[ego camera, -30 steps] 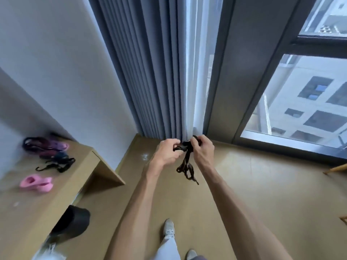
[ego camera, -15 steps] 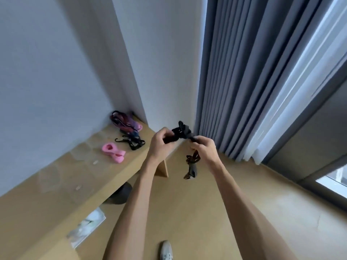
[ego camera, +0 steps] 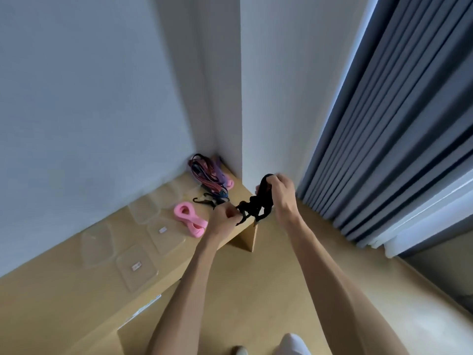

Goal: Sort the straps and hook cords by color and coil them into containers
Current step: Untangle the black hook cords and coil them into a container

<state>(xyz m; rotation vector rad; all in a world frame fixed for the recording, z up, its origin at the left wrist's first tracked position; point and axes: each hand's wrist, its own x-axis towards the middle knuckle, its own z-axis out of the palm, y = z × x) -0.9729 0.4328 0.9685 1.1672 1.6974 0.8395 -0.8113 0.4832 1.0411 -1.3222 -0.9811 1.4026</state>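
I hold a bunched black strap (ego camera: 258, 203) in the air over the right end of the wooden shelf (ego camera: 64, 298). My left hand (ego camera: 225, 217) pinches its lower end, and my right hand (ego camera: 280, 194) grips its upper loop. On the shelf lie a coiled pink strap (ego camera: 189, 220), a black hook cord (ego camera: 208, 199), and a tangle of red-striped and purple cords (ego camera: 210, 172) in the corner. Several clear plastic containers (ego camera: 135, 266) stand on the shelf to the left.
A white wall column (ego camera: 268, 98) rises right behind the shelf end. Grey curtains (ego camera: 399, 139) hang at the right. The wooden floor (ego camera: 281, 290) spreads below, with my shoe (ego camera: 240, 351) at the bottom edge.
The view has swung left from the window to the shelf. My hands carried the black strap toward the shelf end, and the containers have come into view.
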